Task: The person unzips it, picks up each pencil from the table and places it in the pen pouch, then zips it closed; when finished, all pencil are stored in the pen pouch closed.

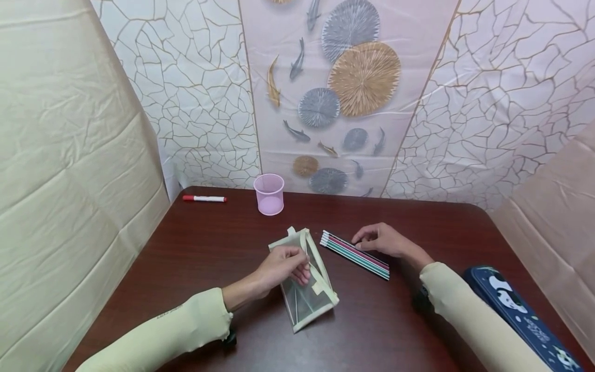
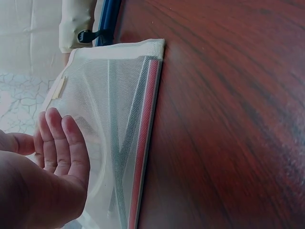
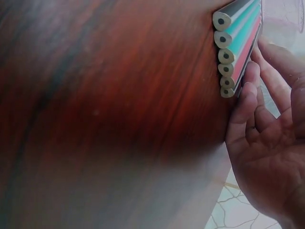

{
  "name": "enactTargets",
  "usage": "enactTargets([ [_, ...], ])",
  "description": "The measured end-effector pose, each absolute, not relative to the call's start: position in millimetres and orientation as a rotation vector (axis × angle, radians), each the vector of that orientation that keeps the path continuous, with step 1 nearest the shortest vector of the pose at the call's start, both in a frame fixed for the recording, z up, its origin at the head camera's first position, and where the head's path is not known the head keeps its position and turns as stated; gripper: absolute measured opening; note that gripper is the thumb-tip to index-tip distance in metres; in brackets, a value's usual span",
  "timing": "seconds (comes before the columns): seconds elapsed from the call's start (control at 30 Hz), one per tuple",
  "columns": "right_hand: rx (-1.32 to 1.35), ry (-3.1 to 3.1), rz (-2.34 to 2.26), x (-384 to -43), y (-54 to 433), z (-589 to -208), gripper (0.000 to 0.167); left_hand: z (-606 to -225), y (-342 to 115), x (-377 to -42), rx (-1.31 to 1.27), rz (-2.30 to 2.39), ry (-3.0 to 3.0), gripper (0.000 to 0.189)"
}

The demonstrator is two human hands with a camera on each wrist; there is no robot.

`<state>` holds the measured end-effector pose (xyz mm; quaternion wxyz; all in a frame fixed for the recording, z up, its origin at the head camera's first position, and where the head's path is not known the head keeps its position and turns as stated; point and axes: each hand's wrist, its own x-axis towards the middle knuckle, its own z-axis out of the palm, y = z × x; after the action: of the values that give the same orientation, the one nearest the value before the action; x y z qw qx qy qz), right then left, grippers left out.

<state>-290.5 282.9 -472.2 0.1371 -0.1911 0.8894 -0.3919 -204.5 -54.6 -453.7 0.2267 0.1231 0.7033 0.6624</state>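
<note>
My left hand (image 1: 283,266) pinches the upper edge of a cream-trimmed mesh pencil pouch (image 1: 302,302), which stands tilted on the table. Through its mesh, the left wrist view shows a red pencil (image 2: 145,129) along the bottom and greenish-grey pencils (image 2: 114,129); the left hand (image 2: 55,167) is beside it with curled fingers. To the right of the pouch, several pencils (image 1: 355,256) in black, red and green lie side by side. My right hand (image 1: 383,240) touches the far side of this row with loosely bent fingers (image 3: 250,95). Flat unsharpened pencil ends (image 3: 226,56) face the right wrist camera.
A pink cup (image 1: 269,195) stands at the table's back edge. Left of it lies a red-and-white marker (image 1: 204,198). A dark blue panda pencil case (image 1: 520,315) lies at the right, partly under the right forearm. Patterned cloth (image 1: 297,155) hangs behind the table.
</note>
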Motion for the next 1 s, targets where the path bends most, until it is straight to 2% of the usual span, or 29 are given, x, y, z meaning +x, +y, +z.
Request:
enactTargets([
  [0.27, -0.573, 2.661, -1.032, -294.0, 278.1, -471.4, 0.013, -452.4, -55.6, -206.2, 0.356, 1.820, 1.974, 0.022],
  [0.67, -0.578, 2.888, -0.635, -299.9, 264.4, -466.9, 0.020, -451.6, -53.9, -205.7, 0.333, 1.827, 1.982, 0.021],
  [1.0, -0.528, 2.896, -0.533, -302.0, 259.2, -463.4, 0.026, -450.5, -53.7, -205.3, 0.339, 1.830, 1.984, 0.023],
])
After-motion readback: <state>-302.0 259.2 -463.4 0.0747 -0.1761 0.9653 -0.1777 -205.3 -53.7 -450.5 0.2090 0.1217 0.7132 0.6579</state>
